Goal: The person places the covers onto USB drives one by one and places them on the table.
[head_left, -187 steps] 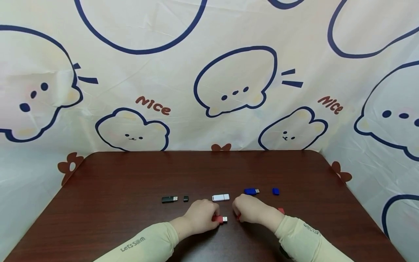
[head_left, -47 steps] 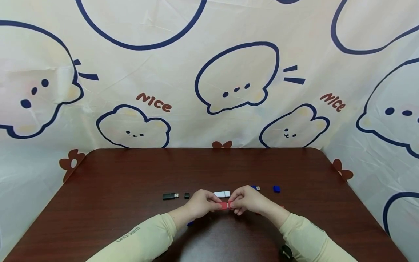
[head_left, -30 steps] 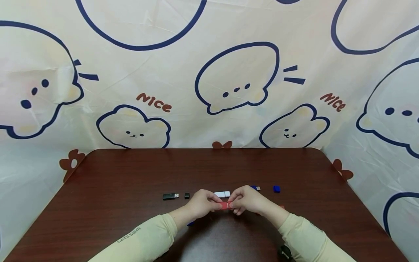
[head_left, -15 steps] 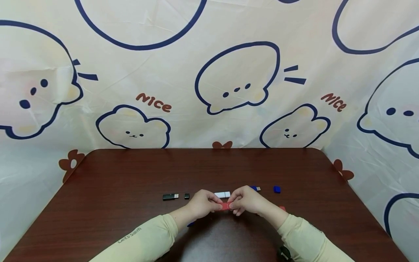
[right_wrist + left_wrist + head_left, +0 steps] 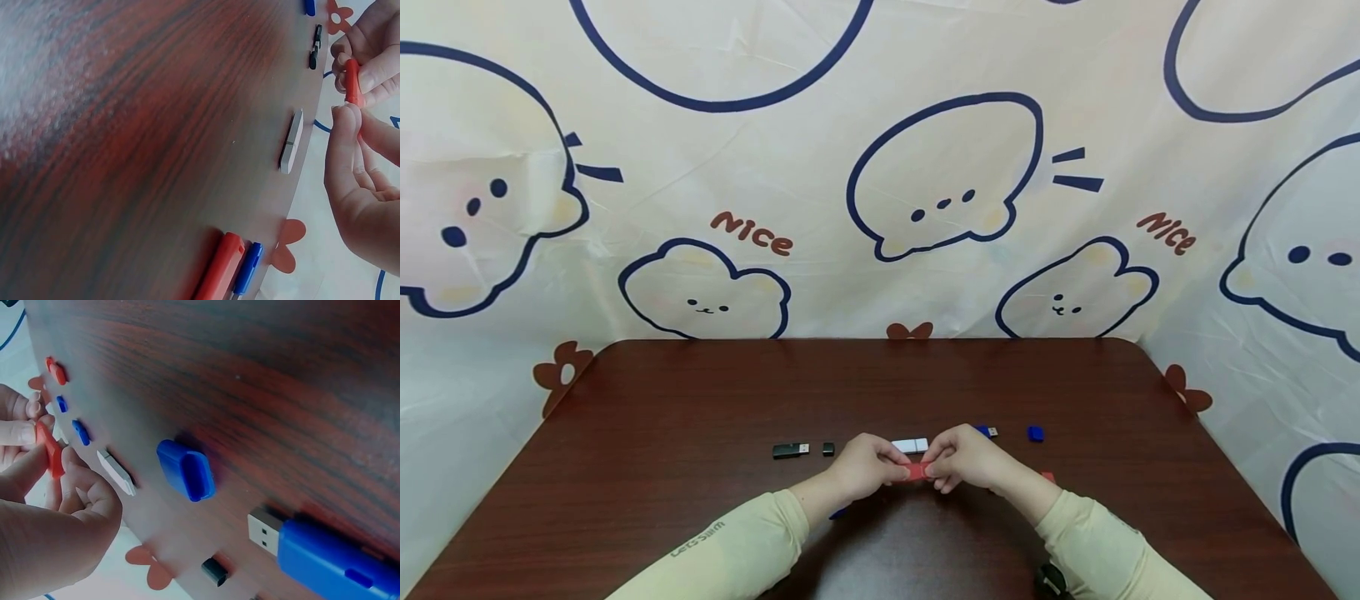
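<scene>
Both hands meet over the table's middle, around one red USB stick (image 5: 916, 472). My left hand (image 5: 861, 465) pinches its body between thumb and fingers. At the other end, my right hand (image 5: 966, 457) pinches the red cap, which sits against the body; no silver plug shows between them in the head view. Fingertips cover both ends. Just beyond the hands lies a white USB stick (image 5: 910, 446). Below the left hand, the left wrist view shows an uncapped blue USB stick (image 5: 337, 559) and a hollow blue cap (image 5: 184, 472).
A black USB stick (image 5: 787, 451) lies left with its black cap (image 5: 828, 449) beside it. Another blue USB stick (image 5: 987, 432), partly hidden, and its blue cap (image 5: 1035, 434) lie right. A second red USB stick (image 5: 220, 267) rests by the right forearm. Patterned cloth (image 5: 820, 183) surrounds the table.
Earlier the left hand held the red stick with its plug bare, and the right hand was lower down at a red piece. The hands came together; the gap between body and cap has closed.
</scene>
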